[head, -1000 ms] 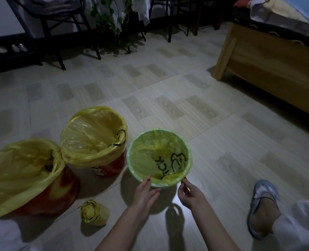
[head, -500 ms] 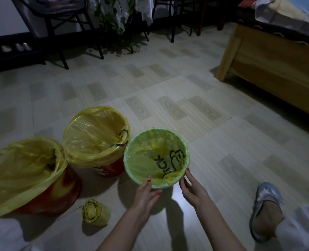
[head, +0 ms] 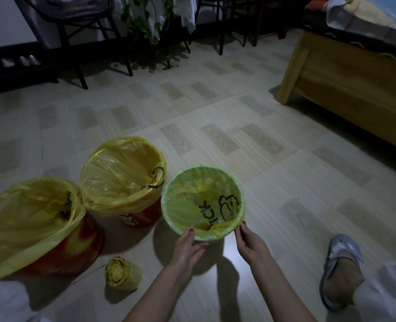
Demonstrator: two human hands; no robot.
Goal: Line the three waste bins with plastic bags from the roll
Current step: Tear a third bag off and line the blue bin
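Three bins stand on the floor, each with a yellow bag folded over its rim. The small green bin (head: pixel 240 201) is nearest me. My left hand (head: pixel 188 246) touches its near rim with relaxed fingers, thumb along the bag's edge. My right hand (head: pixel 250 244) touches the rim's right side, fingers loosely bent. A red bin (head: pixel 143 218) sits in the middle and a larger red bin (head: pixel 76 249) at the left. The yellow bag roll (head: pixel 121 274) lies on the floor by the large bin.
A foot in a grey slipper (head: pixel 338 263) rests at the lower right. A wooden bed frame (head: pixel 345 89) fills the right side. Black chair legs (head: pixel 81 73) and a plant (head: pixel 152 31) stand at the back. White trouser cloth (head: pixel 2 303) shows at the lower left.
Both hands shifted slightly along the green bin's near rim, the right hand going from a pinch under the rim to loose fingers beside it. The bin has barely moved.
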